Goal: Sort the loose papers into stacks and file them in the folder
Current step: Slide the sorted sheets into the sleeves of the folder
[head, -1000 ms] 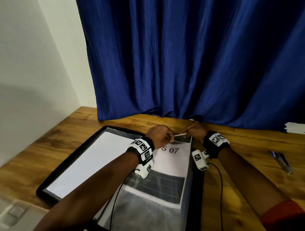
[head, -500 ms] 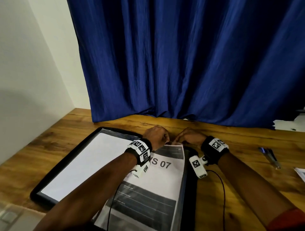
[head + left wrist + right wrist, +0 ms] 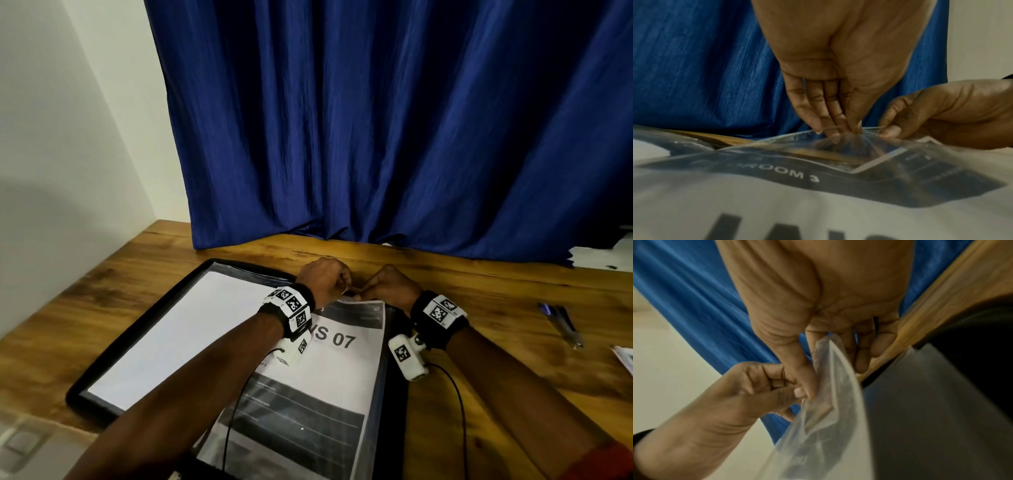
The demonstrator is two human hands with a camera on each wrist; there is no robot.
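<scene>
Both hands pinch the top edge of a clear plastic sleeve [image 3: 840,146] at the far end of the open black folder [image 3: 164,308] on the wooden desk [image 3: 496,308]: the left hand [image 3: 323,279] and the right hand [image 3: 387,287] almost touch. That thin film looks limp and slippery, so gripping its open mouth seems best, with the printed sheet [image 3: 322,377] light and easily creased. Behind hangs a blue curtain [image 3: 376,120]; a pen [image 3: 561,323] lies to the right.
</scene>
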